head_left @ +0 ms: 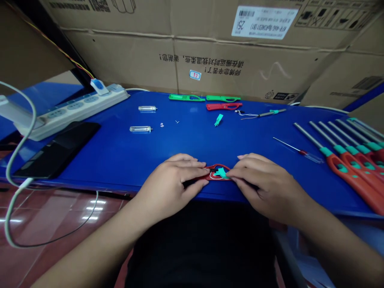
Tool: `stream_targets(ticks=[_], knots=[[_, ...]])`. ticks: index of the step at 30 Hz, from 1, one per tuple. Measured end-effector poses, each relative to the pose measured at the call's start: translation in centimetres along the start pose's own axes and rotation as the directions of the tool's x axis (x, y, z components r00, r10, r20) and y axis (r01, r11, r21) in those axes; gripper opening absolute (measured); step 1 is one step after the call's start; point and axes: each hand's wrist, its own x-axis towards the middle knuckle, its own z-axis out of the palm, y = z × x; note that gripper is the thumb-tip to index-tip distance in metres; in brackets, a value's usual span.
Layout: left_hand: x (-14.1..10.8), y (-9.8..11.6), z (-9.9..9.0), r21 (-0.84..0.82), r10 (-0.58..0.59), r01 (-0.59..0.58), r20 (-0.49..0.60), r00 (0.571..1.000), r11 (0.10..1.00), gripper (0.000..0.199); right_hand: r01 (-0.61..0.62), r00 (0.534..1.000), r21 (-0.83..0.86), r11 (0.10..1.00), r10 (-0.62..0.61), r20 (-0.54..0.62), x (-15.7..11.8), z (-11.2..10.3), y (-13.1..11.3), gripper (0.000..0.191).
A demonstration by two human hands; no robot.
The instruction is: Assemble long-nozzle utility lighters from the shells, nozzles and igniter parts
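At the table's near edge, a red lighter-handle half-shell [216,166] lies between my hands with its inside facing up. My left hand [172,182] is closed around its left end, thumb below and fingers above. Inside the shell sit a teal trigger piece [221,172], a small black part and a white wire. My right hand [264,182] is closed too, its fingertips pinching at the right end of the teal trigger. The fingers cover both ends of the shell, so its full length is hidden.
Farther back lie green half-shells [186,97], a red half-shell [223,106], another teal trigger [219,119], a wired metal tube [271,113] and clear tanks [140,129]. A screwdriver [300,151] and several assembled lighters [345,164] are right; a phone [57,150] and power strip [78,108] left.
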Motion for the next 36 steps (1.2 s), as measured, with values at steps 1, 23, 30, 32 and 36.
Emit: stream_targets(ticks=[1, 23, 30, 32, 36], knots=[[0.0, 0.0, 0.0, -0.007, 0.001, -0.001, -0.002, 1.000, 1.000, 0.020, -0.003, 1.000, 0.002, 1.000, 0.003, 0.003, 0.0, 0.1, 0.0, 0.021], [-0.1, -0.3, 0.0, 0.005, 0.040, -0.040, 0.012, 0.999, 0.999, 0.021, 0.067, 0.997, 0.003, 0.998, -0.067, 0.028, 0.1, 0.9, 0.5, 0.025], [0.0, 0.4, -0.4, 0.083, -0.030, 0.016, 0.168, 0.985, 0.996, 0.029, 0.012, 1.000, -0.049, 0.999, -0.013, -0.008, 0.1, 0.8, -0.1, 0.022], [0.0, 0.5, -0.5, 0.082, -0.044, 0.029, 0.196, 0.980, 0.996, 0.031, -0.005, 1.000, -0.056, 0.998, 0.004, -0.009, 0.0, 0.8, -0.3, 0.022], [0.3, 0.5, -0.6, 0.060, -0.070, 0.057, 0.226, 0.972, 0.997, 0.032, -0.012, 1.000, -0.045, 0.999, 0.012, 0.000, 0.1, 0.6, -0.5, 0.021]])
